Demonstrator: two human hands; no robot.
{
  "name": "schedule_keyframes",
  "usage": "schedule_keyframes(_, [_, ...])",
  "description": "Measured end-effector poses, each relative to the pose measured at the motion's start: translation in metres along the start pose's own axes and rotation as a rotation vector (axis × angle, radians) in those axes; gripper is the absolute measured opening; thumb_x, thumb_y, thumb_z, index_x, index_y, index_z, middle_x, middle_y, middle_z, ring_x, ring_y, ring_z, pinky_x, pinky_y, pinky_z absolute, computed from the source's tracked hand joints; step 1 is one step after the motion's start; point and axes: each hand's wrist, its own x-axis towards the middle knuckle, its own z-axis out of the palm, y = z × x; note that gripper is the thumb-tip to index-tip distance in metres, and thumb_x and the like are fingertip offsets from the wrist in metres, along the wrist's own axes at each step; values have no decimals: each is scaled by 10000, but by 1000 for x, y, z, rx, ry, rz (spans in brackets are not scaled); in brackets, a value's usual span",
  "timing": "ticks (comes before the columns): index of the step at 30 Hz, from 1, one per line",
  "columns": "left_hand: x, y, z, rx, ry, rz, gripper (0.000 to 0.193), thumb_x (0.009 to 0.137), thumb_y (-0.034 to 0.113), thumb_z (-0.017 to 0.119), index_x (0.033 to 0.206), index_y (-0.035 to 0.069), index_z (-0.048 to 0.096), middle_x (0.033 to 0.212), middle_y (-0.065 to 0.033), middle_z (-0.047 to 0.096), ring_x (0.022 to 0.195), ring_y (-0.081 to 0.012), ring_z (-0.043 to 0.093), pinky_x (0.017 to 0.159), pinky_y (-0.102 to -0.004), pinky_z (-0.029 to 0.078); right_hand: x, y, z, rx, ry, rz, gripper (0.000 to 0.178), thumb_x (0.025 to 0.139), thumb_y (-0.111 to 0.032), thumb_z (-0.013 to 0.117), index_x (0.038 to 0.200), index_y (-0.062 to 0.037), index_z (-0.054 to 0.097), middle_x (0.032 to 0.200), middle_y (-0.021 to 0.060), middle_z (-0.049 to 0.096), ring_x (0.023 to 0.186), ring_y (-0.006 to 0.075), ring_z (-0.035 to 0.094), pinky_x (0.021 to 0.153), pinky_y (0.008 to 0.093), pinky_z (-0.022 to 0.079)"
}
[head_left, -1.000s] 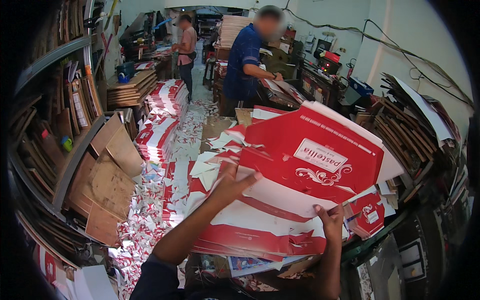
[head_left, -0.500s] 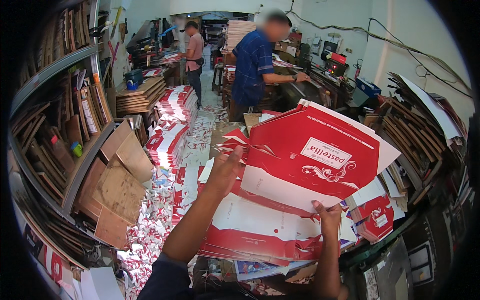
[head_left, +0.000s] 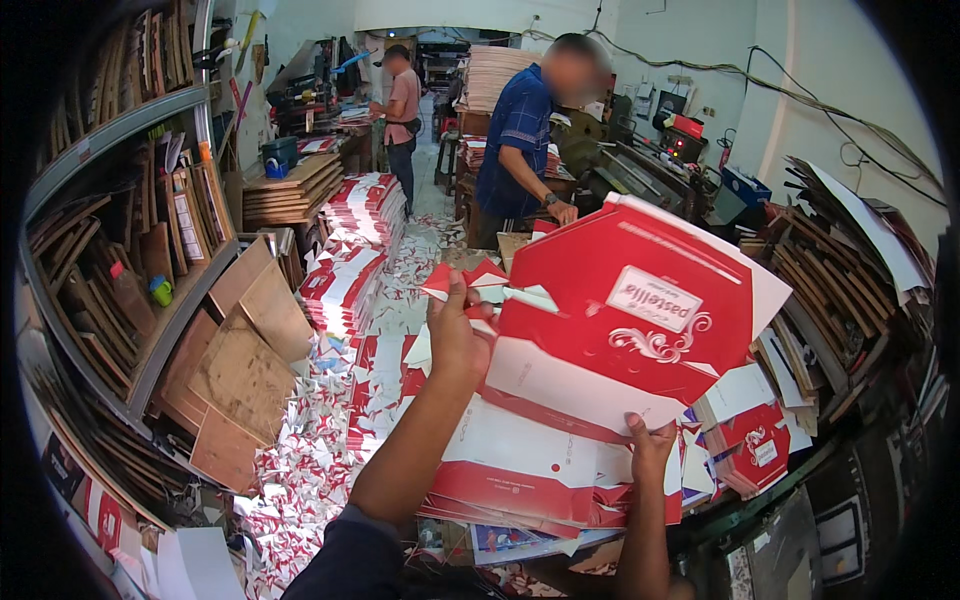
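Note:
A thin bundle of red-and-white die-cut cardboard box blanks [head_left: 625,290] is tilted up in front of me. Its lower edge is in my right hand [head_left: 652,447], with the thumb on the printed face and the fingers hidden behind. At the bundle's left edge, my left hand [head_left: 462,338] is closed on red-and-white cardboard scraps [head_left: 487,281], its thumb pointing up. Some of these pieces stick out past the fingers; whether they are fully torn off I cannot tell. Beneath the bundle lies a pile of similar blanks [head_left: 520,470].
Cut scraps [head_left: 300,510] heap on the floor at left, beside stacked blanks [head_left: 345,285] and leaning wooden boards [head_left: 240,380]. A shelf [head_left: 165,340] of boards stands far left. More blanks [head_left: 750,450] lie at right. A person in blue [head_left: 515,150] works ahead; another in pink [head_left: 403,105] stands farther back.
My left hand has moved slightly right and down, and the scraps by it are bent outward, showing white. The right hand keeps its hold. The person in blue has leaned and lowered an arm.

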Motion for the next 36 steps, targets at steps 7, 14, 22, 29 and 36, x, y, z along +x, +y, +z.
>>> schedule_keyframes(7, [2,18,-13,157,51,4,232,1006,343,616,1023,187,445,711,47,431,518,-61,404,453,-233,335,0,-6,13,19,-62,-54,401,830,-301,840,1055,-2,694,970,64,723,889,153,667,804,308,520])
schedule_keyframes(14, [7,38,-13,42,2,101,225,1014,352,598,940,177,478,682,58,434,499,-54,382,432,-228,313,-1,-20,28,-2,8,-83,391,838,-301,832,1046,-1,693,968,66,716,885,163,657,811,317,514])
schedule_keyframes(22, [78,155,-118,112,209,507,352,989,370,636,747,154,500,624,45,418,491,-78,396,425,-243,312,21,-23,-23,149,155,-157,461,840,-334,824,1112,-7,644,1045,54,662,964,157,604,889,328,467])
schedule_keyframes(29, [81,161,-220,1225,570,770,1313,779,617,765,1518,-147,-5,1611,-297,124,1513,-359,137,1235,-370,84,37,-11,-15,380,15,-87,574,872,-261,791,1312,-13,520,1223,85,632,1105,199,618,994,358,476])
schedule_keyframes(36, [9,33,-79,1060,-502,163,1048,860,379,785,1584,38,109,1565,-204,323,1433,-310,355,1129,-452,365,34,-10,-18,175,-64,84,474,861,-303,804,1170,-2,608,1087,83,677,972,177,653,878,338,524])
